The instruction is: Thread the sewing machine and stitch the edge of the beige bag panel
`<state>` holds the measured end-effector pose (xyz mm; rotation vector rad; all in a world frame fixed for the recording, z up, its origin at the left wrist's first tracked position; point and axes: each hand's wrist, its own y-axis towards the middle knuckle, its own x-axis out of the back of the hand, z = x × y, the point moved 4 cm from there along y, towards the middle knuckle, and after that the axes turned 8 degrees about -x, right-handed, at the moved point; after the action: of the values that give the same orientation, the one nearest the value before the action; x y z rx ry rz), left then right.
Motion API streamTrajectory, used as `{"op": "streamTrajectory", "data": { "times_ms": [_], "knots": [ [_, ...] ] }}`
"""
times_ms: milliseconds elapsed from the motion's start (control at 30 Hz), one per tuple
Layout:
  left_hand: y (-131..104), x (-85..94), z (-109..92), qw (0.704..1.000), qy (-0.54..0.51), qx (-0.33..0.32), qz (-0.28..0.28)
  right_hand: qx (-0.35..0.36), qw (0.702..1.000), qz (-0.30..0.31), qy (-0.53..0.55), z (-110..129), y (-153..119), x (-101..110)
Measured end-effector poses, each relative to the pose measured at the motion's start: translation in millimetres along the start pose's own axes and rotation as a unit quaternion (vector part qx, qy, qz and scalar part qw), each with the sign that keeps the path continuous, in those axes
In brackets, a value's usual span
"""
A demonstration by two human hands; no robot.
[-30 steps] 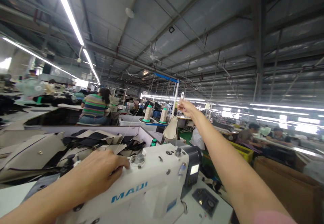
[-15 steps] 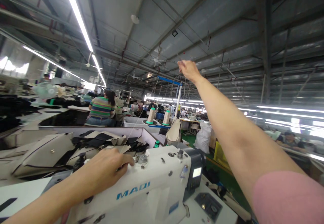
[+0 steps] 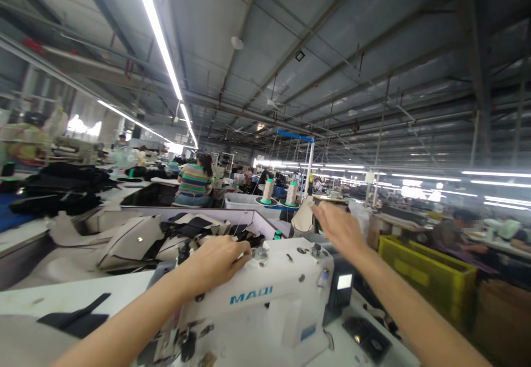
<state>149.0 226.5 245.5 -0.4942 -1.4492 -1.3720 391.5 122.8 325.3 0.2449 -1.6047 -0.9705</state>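
Note:
A white sewing machine (image 3: 290, 278) stands in front of me, its arm running left to right. My left hand (image 3: 222, 259) lies over the left part of its top, with curled fingertips beside a round metal knob (image 3: 260, 254). What those fingers hold, if anything, is hidden. Over the machine's right end, near the dark control panel (image 3: 342, 287), my right hand (image 3: 338, 229) is raised with its fingers pinched together. Anything between them is too small to make out. Two cones of beige thread (image 3: 268, 191) stand behind the machine, under a blue bar (image 3: 294, 135) on a white post.
Beige and black cut pieces (image 3: 128, 242) fill a bin behind the machine. Dark fabric (image 3: 62, 184) is piled at the left. A yellow crate (image 3: 427, 278) stands at the right. A person in a striped top (image 3: 194, 179) sits further back, and other people work around the hall.
My right hand has come down from high above the thread stand to just over the machine's right end. My left hand stays at the machine top. The view has turned left.

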Motion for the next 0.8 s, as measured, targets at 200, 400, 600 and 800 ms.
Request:
{"op": "streamTrajectory", "data": {
  "times_ms": [200, 400, 600, 800],
  "knots": [
    [-2, 3.0, -3, 0.999, -0.027, -0.024, 0.008, 0.09, 0.992, 0.066, 0.054, 71, -98, -82],
    [-2, 7.4, -5, 1.0, -0.022, -0.018, 0.0, 0.013, 0.993, 0.034, 0.111, 52, -85, -82],
    [0, 4.3, -2, 1.0, -0.019, -0.005, -0.023, 0.081, 0.974, 0.088, 0.194, -9, -52, -81],
    [-1, 1.0, 1, 0.999, -0.021, -0.001, -0.03, 0.19, 0.931, 0.19, 0.247, -11, -49, -89]
  ]
}}
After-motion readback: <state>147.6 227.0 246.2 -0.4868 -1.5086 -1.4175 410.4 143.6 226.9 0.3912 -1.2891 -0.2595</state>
